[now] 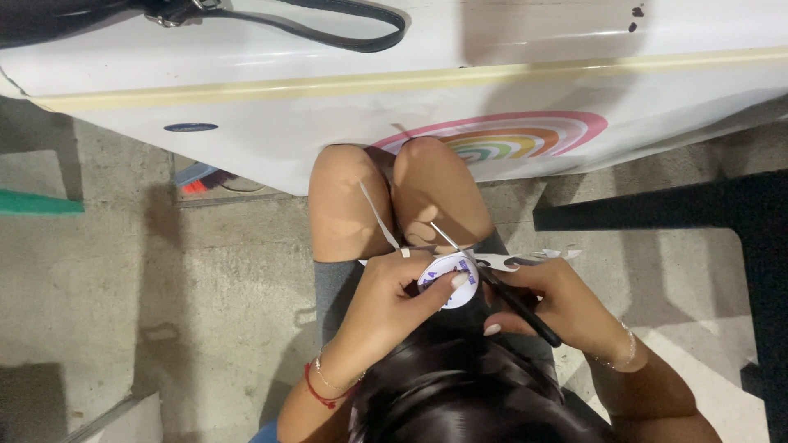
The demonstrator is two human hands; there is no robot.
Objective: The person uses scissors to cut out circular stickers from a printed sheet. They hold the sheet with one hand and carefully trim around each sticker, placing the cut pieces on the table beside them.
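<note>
Head view, looking straight down past dark hair onto a seated person's bare knees (pixel 394 197). Largest in frame is a white desk (pixel 246 107) with a cream edge band and a rainbow sticker (pixel 509 138) on its front panel; a black bag strap (pixel 328 25) lies on top. Below it is a bare concrete floor (pixel 164 295), with a dark bench (pixel 706 213) at right. Over the lap, the left hand (pixel 386 308) pinches a small round white paper disc (pixel 450 279) printed in purple, thumb pressed on its face. The right hand (pixel 566 308) is closed around the black handles of scissors (pixel 492 279), whose blades stand partly open at the disc's upper edge. A scalloped paper offcut (pixel 525 261) trails to the right of the blades. Judged from this, trimming around the disc is under way; the cut appears to call for turning the disc into the blades. The knees sit close beneath the blades, and the hair hides the wrists' lower part.
</note>
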